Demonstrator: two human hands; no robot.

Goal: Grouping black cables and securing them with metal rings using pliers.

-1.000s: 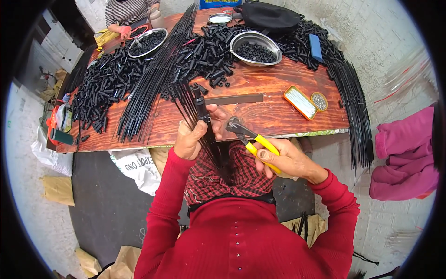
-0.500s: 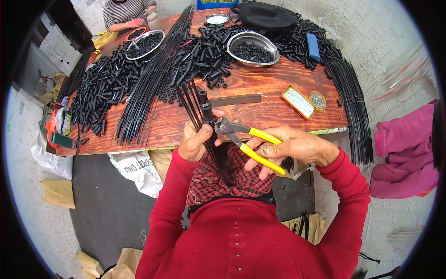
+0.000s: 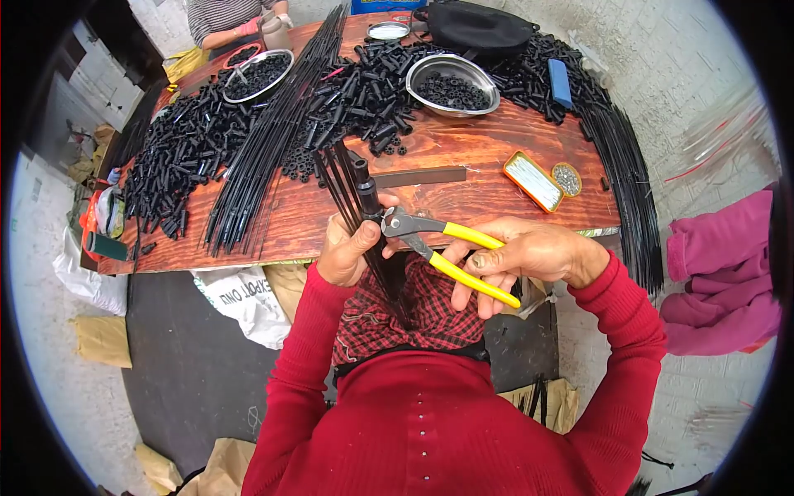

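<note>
My left hand is closed around a bundle of thin black rods that look like umbrella ribs, together with an upright black plastic tube. The rods run down toward my lap, over a red checked cloth. In my right hand are pliers with yellow handles, held spread apart between thumb and fingers. Their metal head is against or right beside the tube's lower part, at my left fingertips. What lies between the jaws is too small to tell.
Heaps of black plastic tubes and long black rods cover much of the wooden table. A metal bowl holds small black rings. Near the right edge lie an orange tin and a round tin. Another person sits across.
My right hand has moved slightly right, and the plier handles have shifted with it. My left hand stays put. Across the table, the other person's hands have moved at a jug.
</note>
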